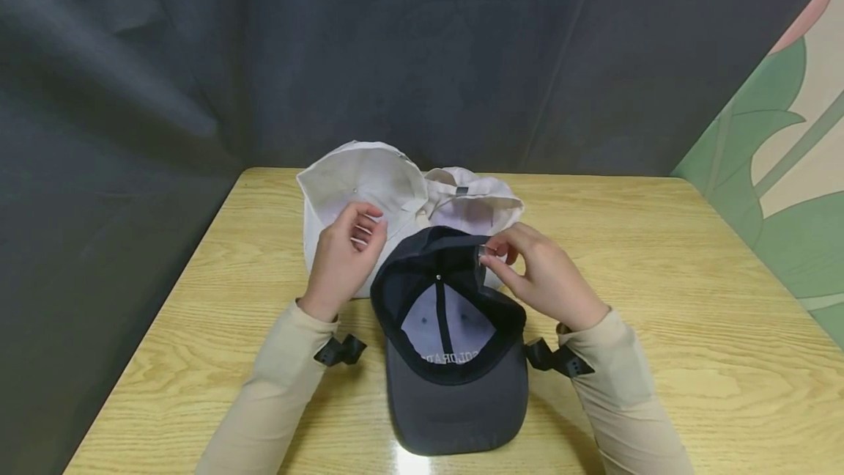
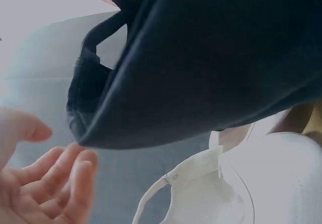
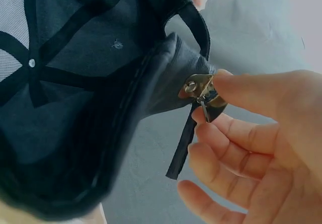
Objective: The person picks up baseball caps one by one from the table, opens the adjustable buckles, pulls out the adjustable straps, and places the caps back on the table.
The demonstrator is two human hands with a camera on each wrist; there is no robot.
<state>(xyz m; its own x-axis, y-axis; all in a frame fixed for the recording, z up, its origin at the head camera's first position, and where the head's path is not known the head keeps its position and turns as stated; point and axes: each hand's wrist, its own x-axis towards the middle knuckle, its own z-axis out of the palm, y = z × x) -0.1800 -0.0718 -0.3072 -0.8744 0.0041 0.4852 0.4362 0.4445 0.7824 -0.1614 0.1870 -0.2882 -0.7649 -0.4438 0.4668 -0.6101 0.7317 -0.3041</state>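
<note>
A dark baseball cap (image 1: pixel 455 416) lies crown-down on the table, its brim toward me and its inside facing up. My right hand (image 1: pixel 543 273) pinches the metal buckle (image 3: pixel 201 90) of its back strap between thumb and fingers. From the buckle hangs the loose strap end (image 3: pixel 182 156). To the left of the cap, my left hand (image 1: pixel 346 255) is raised with loosely bent fingers and holds nothing. In the left wrist view its fingertips (image 2: pixel 83 158) come close to the dark cap's edge; whether they touch cannot be told.
Behind the dark cap lie a white cap (image 1: pixel 369 174) and a second pale cap (image 1: pixel 504 200) with its strap showing. A wooden table (image 1: pixel 659 262) lies beneath. Dark cloth (image 1: pixel 422 57) hangs at the back and left, and a leaf-patterned surface (image 1: pixel 778 189) borders the right.
</note>
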